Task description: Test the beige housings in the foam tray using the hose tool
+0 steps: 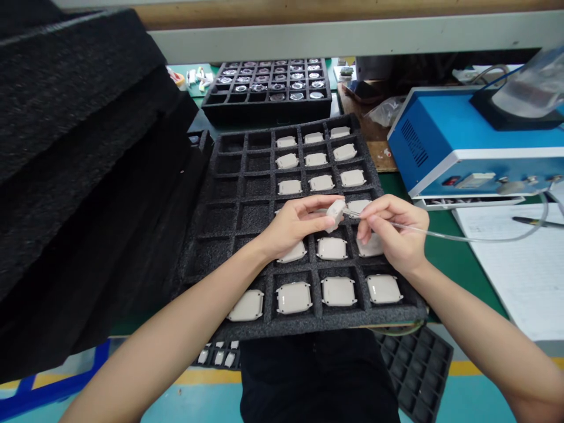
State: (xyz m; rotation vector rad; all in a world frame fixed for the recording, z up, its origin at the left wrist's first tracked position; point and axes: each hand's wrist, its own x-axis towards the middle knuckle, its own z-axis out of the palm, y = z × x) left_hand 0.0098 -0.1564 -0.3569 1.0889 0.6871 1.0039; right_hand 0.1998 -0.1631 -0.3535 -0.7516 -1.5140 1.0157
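Between the thumb and fingers of my left hand [296,226] is a pale watch case [336,212], tilted on its edge above the foam tray. My right hand [396,229] pinches a thin clear tube [445,237] like a pen, its tip [352,212] at the right side of the case. Whether the tip touches the case I cannot tell. Below both hands lies the black foam tray [291,324], with several more pale watch cases [332,248] in its compartments. Several compartments [224,188] at the left hold no case.
A blue dispensing machine [480,135] with a clear bottle [533,88] stands to the right, beside paper sheets [506,264] and a pen [537,222]. Stacked black foam [88,147] rises at the left. Behind is another tray [273,110] of round watch parts.
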